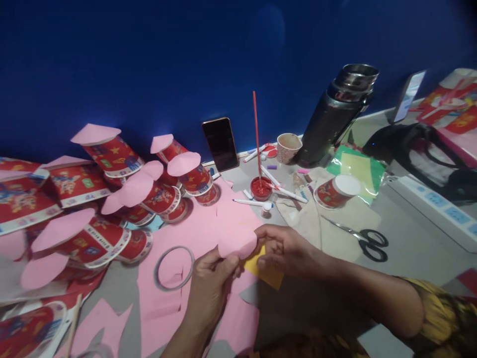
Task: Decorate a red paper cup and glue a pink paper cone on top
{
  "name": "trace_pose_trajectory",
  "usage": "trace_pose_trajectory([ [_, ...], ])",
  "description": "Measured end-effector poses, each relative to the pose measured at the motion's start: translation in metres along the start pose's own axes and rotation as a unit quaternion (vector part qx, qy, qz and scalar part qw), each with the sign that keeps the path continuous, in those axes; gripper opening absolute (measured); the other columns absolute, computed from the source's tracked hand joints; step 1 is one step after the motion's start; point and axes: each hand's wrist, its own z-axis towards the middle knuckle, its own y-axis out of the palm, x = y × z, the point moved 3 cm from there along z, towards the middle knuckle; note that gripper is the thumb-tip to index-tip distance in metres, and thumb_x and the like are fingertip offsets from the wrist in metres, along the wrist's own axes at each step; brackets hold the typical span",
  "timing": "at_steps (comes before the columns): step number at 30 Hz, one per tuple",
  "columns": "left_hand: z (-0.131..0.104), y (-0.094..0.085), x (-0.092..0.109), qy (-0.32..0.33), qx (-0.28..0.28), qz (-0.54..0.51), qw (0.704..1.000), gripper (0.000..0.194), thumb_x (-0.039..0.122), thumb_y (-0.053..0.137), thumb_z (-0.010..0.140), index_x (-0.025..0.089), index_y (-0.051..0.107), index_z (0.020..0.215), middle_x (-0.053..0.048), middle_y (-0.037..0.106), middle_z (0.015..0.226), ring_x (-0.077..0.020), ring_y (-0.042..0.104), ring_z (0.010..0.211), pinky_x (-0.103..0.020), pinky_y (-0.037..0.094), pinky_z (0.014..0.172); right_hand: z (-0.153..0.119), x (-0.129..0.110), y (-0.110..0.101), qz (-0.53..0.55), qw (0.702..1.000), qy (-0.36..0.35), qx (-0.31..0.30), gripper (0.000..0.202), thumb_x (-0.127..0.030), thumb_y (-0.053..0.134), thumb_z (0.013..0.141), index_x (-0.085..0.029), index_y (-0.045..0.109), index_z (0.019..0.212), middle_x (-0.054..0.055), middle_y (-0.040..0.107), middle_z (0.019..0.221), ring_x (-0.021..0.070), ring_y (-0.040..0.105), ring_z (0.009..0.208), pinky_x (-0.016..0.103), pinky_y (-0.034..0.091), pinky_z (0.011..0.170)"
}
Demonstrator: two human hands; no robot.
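A small rounded piece of pink paper (237,243) is held between my two hands. My left hand (214,278) pinches its lower left edge between thumb and fingers. On its right edge are the curled fingers of my right hand (285,248). A yellow paper piece (274,277) shows below my right hand; whether the fingers touch it I cannot tell. Large pink sheets (160,313) lie under and around my hands. A roll of tape (155,271) rests on the pink paper, left of my left hand.
Red cups with pink paper tops (112,154) crowd the left. Behind my hands are a phone (220,144), a small red pot (261,189) with a stick, and markers. Rightward are a flask (331,114), a white-lidded cup (331,194), scissors (367,241) and a power strip (436,209).
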Motion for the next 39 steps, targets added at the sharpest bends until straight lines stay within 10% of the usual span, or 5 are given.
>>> trace_pose_trajectory([
  [13, -0.005, 0.005, -0.003, -0.098, -0.009, 0.011, 0.995, 0.044, 0.051, 0.096, 0.060, 0.013, 0.077, 0.071, -0.002, 0.063, 0.058, -0.0089, 0.045, 0.047, -0.019, 0.030, 0.041, 0.007, 0.008, 0.016, 0.187, 0.979, 0.070, -0.049, 0.052, -0.048, 0.100, 0.052, -0.014, 0.073, 0.081, 0.001, 0.072, 0.073, 0.0126, 0.063, 0.067, 0.024, 0.047, 0.068],
  [18, -0.005, 0.004, -0.006, -0.099, -0.029, -0.001, 0.995, 0.039, 0.043, 0.098, 0.061, 0.014, 0.081, 0.081, -0.006, 0.070, 0.070, -0.0177, 0.062, 0.068, -0.028, 0.053, 0.065, 0.013, 0.015, 0.015, 0.172, 0.980, 0.072, -0.067, 0.052, -0.049, 0.100, 0.050, -0.013, 0.075, 0.077, -0.001, 0.071, 0.071, 0.0094, 0.059, 0.062, 0.022, 0.045, 0.064],
  [28, -0.003, 0.002, -0.018, -0.111, -0.059, -0.003, 0.992, 0.042, 0.043, 0.095, 0.065, 0.015, 0.081, 0.092, -0.006, 0.070, 0.071, -0.0190, 0.061, 0.064, -0.031, 0.053, 0.064, 0.013, 0.019, 0.010, 0.153, 0.980, 0.054, -0.114, 0.053, -0.051, 0.099, 0.055, -0.012, 0.076, 0.083, 0.000, 0.071, 0.076, 0.0114, 0.063, 0.069, 0.024, 0.050, 0.071],
  [39, -0.004, -0.001, -0.021, -0.100, -0.112, 0.050, 0.987, 0.047, 0.058, 0.088, 0.072, 0.014, 0.075, 0.083, 0.000, 0.056, 0.058, -0.0068, 0.034, 0.048, -0.019, 0.023, 0.045, 0.010, 0.014, 0.010, 0.140, 0.978, 0.063, -0.138, 0.043, -0.048, 0.094, 0.068, -0.011, 0.078, 0.083, 0.002, 0.071, 0.077, 0.0118, 0.060, 0.069, 0.024, 0.046, 0.069],
])
